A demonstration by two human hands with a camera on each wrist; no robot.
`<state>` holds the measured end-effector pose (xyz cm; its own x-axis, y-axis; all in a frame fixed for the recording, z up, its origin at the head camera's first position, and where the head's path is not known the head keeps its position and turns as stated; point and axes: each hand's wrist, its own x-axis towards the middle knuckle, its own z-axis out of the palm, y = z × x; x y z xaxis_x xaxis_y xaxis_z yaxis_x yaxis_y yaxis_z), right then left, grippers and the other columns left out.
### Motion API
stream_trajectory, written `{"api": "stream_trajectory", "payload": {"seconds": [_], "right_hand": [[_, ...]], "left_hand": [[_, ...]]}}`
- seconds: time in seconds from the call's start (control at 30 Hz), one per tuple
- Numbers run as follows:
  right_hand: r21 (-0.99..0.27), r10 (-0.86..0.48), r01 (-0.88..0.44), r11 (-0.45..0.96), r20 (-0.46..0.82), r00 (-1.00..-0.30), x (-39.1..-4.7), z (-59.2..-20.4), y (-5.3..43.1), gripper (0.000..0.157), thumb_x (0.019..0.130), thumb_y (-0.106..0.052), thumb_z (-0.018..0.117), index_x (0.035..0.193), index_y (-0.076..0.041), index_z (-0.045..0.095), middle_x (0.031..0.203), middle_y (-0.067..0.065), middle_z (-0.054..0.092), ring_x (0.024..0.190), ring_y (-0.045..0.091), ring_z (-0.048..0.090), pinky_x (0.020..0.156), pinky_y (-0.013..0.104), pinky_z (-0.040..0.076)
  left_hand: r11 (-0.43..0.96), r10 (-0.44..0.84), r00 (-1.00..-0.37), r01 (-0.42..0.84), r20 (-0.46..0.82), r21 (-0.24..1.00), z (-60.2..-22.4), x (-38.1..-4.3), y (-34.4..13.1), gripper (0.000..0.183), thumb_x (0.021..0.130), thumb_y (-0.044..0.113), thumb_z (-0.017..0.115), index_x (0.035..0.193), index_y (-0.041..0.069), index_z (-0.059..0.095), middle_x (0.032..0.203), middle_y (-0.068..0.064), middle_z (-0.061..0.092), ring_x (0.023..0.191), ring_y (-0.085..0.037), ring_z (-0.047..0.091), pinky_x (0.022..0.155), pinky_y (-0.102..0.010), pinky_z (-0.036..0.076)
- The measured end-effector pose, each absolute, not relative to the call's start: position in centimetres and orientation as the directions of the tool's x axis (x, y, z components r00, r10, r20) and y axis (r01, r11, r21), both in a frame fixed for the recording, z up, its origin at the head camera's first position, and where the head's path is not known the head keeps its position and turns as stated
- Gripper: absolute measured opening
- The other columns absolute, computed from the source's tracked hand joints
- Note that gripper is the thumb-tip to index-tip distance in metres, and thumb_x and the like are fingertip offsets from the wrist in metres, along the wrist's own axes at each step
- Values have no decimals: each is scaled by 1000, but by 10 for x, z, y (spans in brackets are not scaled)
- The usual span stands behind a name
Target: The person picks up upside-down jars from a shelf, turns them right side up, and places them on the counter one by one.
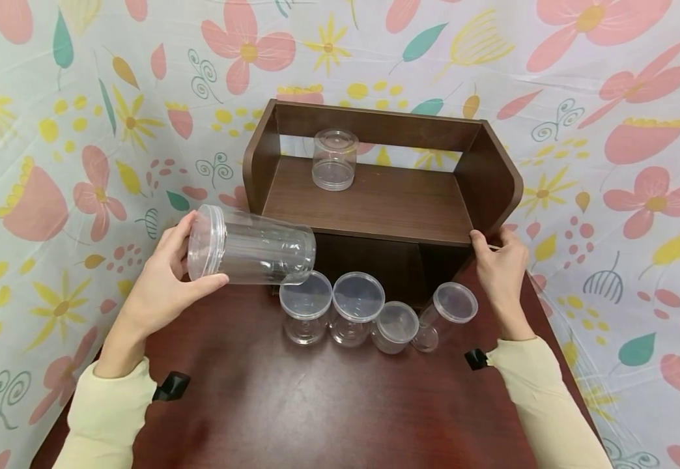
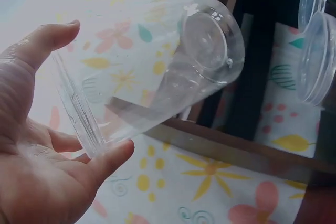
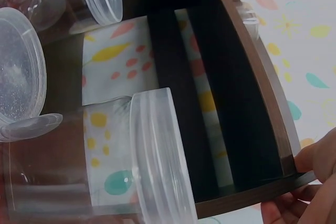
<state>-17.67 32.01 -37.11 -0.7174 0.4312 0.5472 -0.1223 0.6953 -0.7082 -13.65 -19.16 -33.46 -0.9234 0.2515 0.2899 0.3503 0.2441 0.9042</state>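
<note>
My left hand (image 1: 161,283) grips a large clear plastic jar (image 1: 266,249) around its lidded end, at the left front of a brown wooden shelf (image 1: 375,202). The jar lies sideways in the air, lid to the left and base toward the shelf. In the left wrist view, the thumb and fingers of the left hand (image 2: 42,150) lie along the rim of the jar (image 2: 131,72). At the shelf's right side, my right hand (image 1: 501,270) pinches the board's front corner. Up close in the right wrist view, the right hand (image 3: 317,182) has its thumb above that corner and fingers below.
A short clear jar (image 1: 335,163) stands on the shelf's upper board, left of centre. Several lidded clear jars stand in a row before the shelf, from a left jar (image 1: 306,299) to a slim one (image 1: 454,303). Flower-printed cloth (image 1: 164,130) surrounds the dark red table (image 1: 316,410).
</note>
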Motion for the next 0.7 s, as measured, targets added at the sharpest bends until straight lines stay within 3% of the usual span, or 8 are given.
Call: {"api": "stream_trajectory", "payload": {"seconds": [0.27,0.4,0.53,0.63,0.7], "right_hand": [[-699,425,-132,703,562,-709,-177,-371,318,21,93,-11,74,91,9,71,88,22,71,74,-4,52,69,13,39],[-703,433,-123,700,555,-710,-177,-371,317,21,93,-12,73,91,9,70,87,23,71,75,-1,52,70,14,39],[-709,436,-123,694,550,-712,-176,-371,317,22,94,-12,73,92,10,70,88,24,70,76,-1,52,70,13,40],[-712,436,-124,691,548,-714,-175,-371,317,22,94,-11,73,92,10,69,88,23,70,75,-3,53,69,12,41],[-713,436,-125,690,548,-713,-175,-371,317,22,94,-11,73,92,10,69,88,23,70,75,-3,53,69,11,41]], "left_hand": [[347,178,-920,390,349,853,-326,-136,-200,104,80,-3,83,165,10,24,152,-14,32,128,-8,39,100,-7,34],[440,146,-933,358,328,823,-322,-135,-205,105,80,7,86,165,13,25,152,-13,34,130,-15,39,99,-8,31],[552,121,-950,306,288,776,-318,-133,-208,107,80,21,89,165,14,25,153,-13,36,136,-28,37,107,-31,32],[604,128,-955,289,267,743,-317,-133,-208,108,80,28,89,165,13,24,153,-17,36,138,-36,36,106,-52,32],[627,143,-957,286,254,725,-317,-134,-208,109,80,32,89,165,11,23,154,-21,34,138,-41,35,104,-59,32]]}}
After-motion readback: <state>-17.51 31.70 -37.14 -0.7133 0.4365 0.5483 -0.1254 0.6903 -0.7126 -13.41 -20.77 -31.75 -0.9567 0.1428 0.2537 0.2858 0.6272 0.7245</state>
